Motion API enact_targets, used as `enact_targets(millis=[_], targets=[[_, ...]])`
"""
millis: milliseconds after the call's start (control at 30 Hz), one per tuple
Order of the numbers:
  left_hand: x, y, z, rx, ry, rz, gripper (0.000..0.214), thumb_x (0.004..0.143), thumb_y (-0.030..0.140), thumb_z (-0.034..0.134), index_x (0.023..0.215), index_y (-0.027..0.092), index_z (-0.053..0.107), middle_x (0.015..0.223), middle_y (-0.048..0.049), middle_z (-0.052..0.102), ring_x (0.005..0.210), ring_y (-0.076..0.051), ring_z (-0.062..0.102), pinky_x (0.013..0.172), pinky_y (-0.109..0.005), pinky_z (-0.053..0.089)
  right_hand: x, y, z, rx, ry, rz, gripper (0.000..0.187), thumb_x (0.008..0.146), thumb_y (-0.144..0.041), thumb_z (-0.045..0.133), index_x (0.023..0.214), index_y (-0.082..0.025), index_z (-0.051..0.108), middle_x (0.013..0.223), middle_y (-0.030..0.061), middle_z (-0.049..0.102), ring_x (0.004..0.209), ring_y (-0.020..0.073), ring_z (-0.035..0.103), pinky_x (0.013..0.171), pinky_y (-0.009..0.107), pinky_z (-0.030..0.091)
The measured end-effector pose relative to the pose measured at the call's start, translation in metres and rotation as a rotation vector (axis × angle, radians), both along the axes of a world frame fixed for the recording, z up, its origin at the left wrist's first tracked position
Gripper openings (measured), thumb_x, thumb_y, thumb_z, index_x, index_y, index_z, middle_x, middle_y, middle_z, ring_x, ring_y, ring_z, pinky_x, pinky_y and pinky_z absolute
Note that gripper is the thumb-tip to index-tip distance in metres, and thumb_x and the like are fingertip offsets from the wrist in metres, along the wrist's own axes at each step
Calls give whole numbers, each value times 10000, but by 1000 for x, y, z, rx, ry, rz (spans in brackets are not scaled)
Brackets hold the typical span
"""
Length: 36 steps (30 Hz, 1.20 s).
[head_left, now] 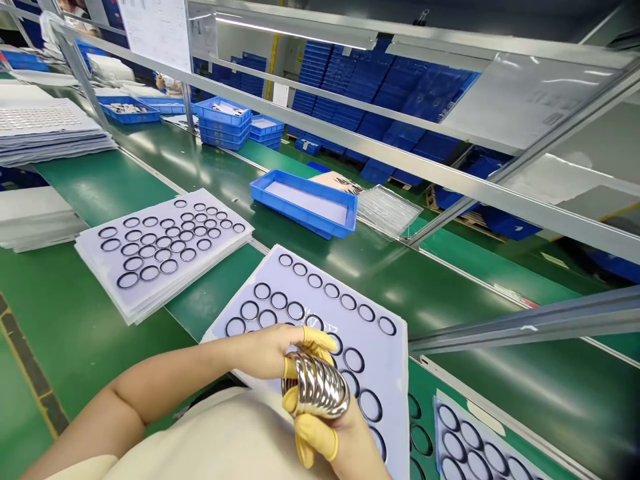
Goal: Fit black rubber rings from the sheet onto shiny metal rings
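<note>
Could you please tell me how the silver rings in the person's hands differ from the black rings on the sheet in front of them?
The silver rings are glossy metal, while the black rings look dull. The silver rings stand stacked face to face between the left hand and right hand, while the black rings lie flat and spaced apart on the sheet. Both are circular.

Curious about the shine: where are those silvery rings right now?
In the head view, the stack of silvery rings sits bottom centre, held between the left hand and right hand, above a pale sheet of black rings.
</note>
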State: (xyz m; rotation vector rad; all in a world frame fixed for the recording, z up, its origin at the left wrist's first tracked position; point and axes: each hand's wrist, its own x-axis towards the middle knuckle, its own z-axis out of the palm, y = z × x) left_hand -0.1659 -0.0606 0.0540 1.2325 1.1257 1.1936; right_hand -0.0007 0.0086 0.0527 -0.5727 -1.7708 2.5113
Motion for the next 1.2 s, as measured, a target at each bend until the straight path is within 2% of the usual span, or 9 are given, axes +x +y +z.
enact_targets(millis=[133, 367, 467, 633, 700, 867, 1000, 1133, 1200], targets=[[22, 10, -7, -30, -58, 28, 390, 795, 142, 584, 1181, 195, 569, 1107, -91, 654, 1016, -212, 608, 903, -371, 474, 15, 12, -2, -46, 60, 32, 396, 669, -540, 740, 845, -186, 721, 460, -14, 551, 401, 126, 468, 436, 257, 393], [58, 32, -12, -127, -165, 24, 354, 775, 167, 614, 1128, 188, 603, 1080, -74, 655, 988, -191, 612, 876, -333, 470, 47, 26, -10, -89, 96, -133, 346, 626, -489, 789, 810, -202, 729, 625, 15, 615, 487, 118, 477, 470, 242, 423], [71, 42, -9, -126, -122, 2, 340, 785, 168, 613, 1125, 187, 608, 1063, -69, 662, 967, -187, 621, 859, -327, 482, 61, 31, -16, -91, 151, -148, 345, 652, -497, 762, 800, -188, 719, 565, 10, 595, 453, 115, 470, 443, 239, 409], [85, 51, 8, 187, 409, 119, 237, 874, 163, 527, 1076, 182, 648, 1104, -87, 645, 1044, -186, 582, 955, -337, 435, 81, 39, -22, -78, 188, -155, 335, 720, -477, 712, 844, -166, 687, 507, -21, 536, 380, 89, 426, 412, 231, 352], [88, 53, 11, 290, 523, 123, 240, 917, 191, 475, 1080, 180, 651, 1106, -94, 652, 1032, -181, 593, 936, -317, 446, 87, 40, -21, -51, 197, -180, 314, 732, -459, 709, 840, -165, 681, 539, -16, 545, 401, 83, 421, 427, 229, 349], [91, 55, 3, 510, 645, 184, 235, 938, 244, 474, 1097, 192, 639, 1063, -82, 684, 977, -174, 627, 890, -297, 460, 91, 40, -10, 110, 253, -191, 175, 796, -368, 663, 792, -192, 662, 609, -11, 541, 519, 106, 435, 512, 245, 387], [90, 55, -2, 646, 620, 220, 219, 924, 187, 496, 1104, 189, 622, 999, -82, 698, 945, -165, 642, 855, -285, 468, 87, 38, -5, 237, 356, -216, 118, 817, -271, 625, 714, -216, 611, 630, -23, 525, 556, 116, 443, 570, 247, 430], [88, 55, 0, 744, 598, 225, 227, 912, 152, 500, 1107, 193, 610, 970, -82, 706, 922, -165, 648, 828, -289, 472, 85, 34, -12, 375, 417, -264, 43, 817, -209, 613, 818, -228, 652, 725, 5, 610, 647, 150, 540, 660, 271, 503], [85, 54, 1, 776, 602, 230, 222, 909, 153, 500, 1098, 191, 610, 964, -83, 711, 906, -165, 649, 815, -290, 472, 85, 31, -17, 443, 426, -286, 131, 813, -208, 620, 928, -236, 678, 842, 37, 673, 724, 178, 593, 718, 305, 524]])
